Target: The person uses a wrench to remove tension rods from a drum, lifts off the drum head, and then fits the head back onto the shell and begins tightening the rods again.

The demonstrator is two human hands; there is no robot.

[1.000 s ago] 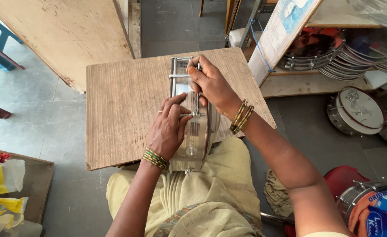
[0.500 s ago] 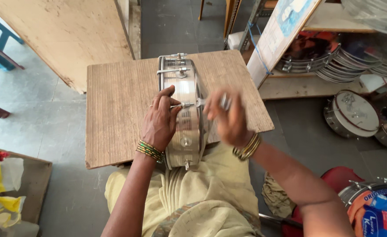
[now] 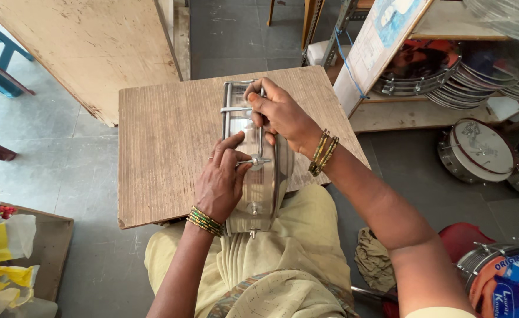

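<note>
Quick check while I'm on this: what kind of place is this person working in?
Probably a small drum-making or repair workshop. The left hand and right hand hold a metal drum shell on a wooden board; stacked hoops and a finished drum sit nearby.

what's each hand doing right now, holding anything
Left hand: closed on the metal drum shell on the wooden board.
Right hand: fingers closed on a tension rod near the shell's far end.
</note>
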